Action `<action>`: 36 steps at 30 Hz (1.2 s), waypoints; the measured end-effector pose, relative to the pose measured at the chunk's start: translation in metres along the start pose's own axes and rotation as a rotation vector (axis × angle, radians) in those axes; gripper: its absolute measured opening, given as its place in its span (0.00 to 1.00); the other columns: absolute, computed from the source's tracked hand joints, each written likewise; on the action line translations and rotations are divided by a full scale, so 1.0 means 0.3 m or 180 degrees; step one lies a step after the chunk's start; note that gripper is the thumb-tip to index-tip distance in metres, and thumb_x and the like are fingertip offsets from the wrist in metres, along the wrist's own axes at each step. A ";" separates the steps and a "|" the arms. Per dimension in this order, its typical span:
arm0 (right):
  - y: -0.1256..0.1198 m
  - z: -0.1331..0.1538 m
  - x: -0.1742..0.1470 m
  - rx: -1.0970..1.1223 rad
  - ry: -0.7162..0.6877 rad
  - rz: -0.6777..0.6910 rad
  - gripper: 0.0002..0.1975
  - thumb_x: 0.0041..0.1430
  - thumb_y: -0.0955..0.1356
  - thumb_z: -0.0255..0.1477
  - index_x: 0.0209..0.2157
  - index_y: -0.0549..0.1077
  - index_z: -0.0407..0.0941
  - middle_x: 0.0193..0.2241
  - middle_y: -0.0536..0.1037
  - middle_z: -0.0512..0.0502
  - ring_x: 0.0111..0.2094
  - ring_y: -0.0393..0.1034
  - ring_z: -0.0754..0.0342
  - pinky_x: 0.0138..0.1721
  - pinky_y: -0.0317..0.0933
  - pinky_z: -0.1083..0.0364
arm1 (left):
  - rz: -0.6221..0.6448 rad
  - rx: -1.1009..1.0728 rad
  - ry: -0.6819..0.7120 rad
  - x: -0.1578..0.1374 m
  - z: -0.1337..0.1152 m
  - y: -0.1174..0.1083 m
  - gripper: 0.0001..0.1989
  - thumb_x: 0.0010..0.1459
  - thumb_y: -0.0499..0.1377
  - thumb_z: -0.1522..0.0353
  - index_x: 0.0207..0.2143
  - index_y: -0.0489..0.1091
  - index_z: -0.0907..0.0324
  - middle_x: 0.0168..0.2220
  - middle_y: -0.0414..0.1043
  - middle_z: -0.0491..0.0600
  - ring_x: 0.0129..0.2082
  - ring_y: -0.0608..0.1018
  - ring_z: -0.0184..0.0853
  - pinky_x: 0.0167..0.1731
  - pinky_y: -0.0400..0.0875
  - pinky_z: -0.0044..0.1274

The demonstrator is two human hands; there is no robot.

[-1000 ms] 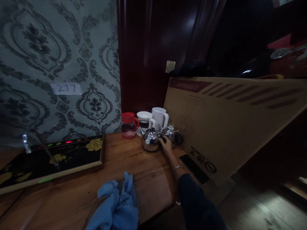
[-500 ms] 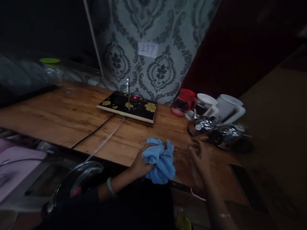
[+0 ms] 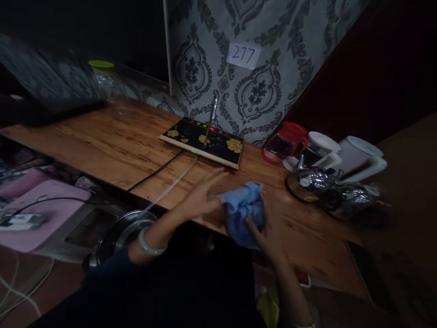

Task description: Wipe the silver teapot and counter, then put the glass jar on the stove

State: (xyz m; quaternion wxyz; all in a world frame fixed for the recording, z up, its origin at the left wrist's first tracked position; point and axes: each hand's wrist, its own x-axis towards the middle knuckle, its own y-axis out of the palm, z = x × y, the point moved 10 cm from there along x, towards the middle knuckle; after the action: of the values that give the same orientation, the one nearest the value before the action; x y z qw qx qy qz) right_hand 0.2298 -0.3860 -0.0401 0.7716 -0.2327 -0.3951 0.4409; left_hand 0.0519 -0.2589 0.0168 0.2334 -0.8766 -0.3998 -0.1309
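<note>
A crumpled blue cloth [image 3: 244,209] is held up at the front edge of the wooden table. My right hand [image 3: 268,228] grips it from the right, thumb in front and fingers partly hidden behind the folds. My left hand [image 3: 201,196], a bangle at its wrist, is just left of the cloth with fingers stretched towards the black panel; its thumb reaches close to the cloth, and whether they touch I cannot tell. Behind the hands lies a flat black panel [image 3: 221,140] with yellow flowers and small lights, a thin metal spout rising from it.
A red-lidded pitcher [image 3: 283,142], white-lidded jugs [image 3: 322,146] and shiny kettles [image 3: 312,180] crowd the table's right. A dark phone-like slab [image 3: 367,273] lies at the right edge. A lime-lidded jar [image 3: 104,75] stands back left. A black cord and clear tube cross the table's front edge.
The cloth has passed from my left hand to my right hand. My left hand has let go and opened, while my right hand has come in from the right. The view has shifted left.
</note>
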 end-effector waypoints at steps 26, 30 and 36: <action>0.581 0.351 0.189 -0.1112 -0.0558 0.1627 0.24 0.66 0.61 0.42 0.62 0.64 0.58 0.68 0.56 0.50 0.65 0.47 0.32 0.57 0.50 0.32 | -0.1413 0.1953 -0.0542 -0.192 0.410 -0.472 0.17 0.56 0.52 0.60 0.38 0.76 0.58 0.41 0.80 0.54 0.43 0.77 0.46 0.49 0.68 0.38; 0.573 0.307 0.278 -0.1186 -0.0378 0.1565 0.24 0.66 0.62 0.42 0.62 0.64 0.57 0.68 0.56 0.48 0.65 0.47 0.33 0.56 0.53 0.34 | -0.1438 0.1893 -0.0441 -0.194 0.417 -0.484 0.16 0.56 0.53 0.58 0.36 0.77 0.55 0.39 0.80 0.53 0.42 0.78 0.46 0.48 0.69 0.38; 0.489 0.218 0.312 -0.1276 -0.0188 0.1284 0.20 0.64 0.63 0.34 0.58 0.69 0.54 0.64 0.63 0.46 0.62 0.52 0.37 0.54 0.56 0.40 | -0.1449 0.1852 -0.0340 -0.198 0.421 -0.505 0.16 0.57 0.54 0.56 0.36 0.77 0.53 0.39 0.80 0.52 0.42 0.78 0.48 0.47 0.70 0.39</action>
State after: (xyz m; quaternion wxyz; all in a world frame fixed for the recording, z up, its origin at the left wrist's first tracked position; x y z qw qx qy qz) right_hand 0.1317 -0.2306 -0.0680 0.5951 -0.4415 -0.4424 0.5051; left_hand -0.0965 -0.1456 -0.0699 0.4166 -0.6678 -0.6167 -0.0145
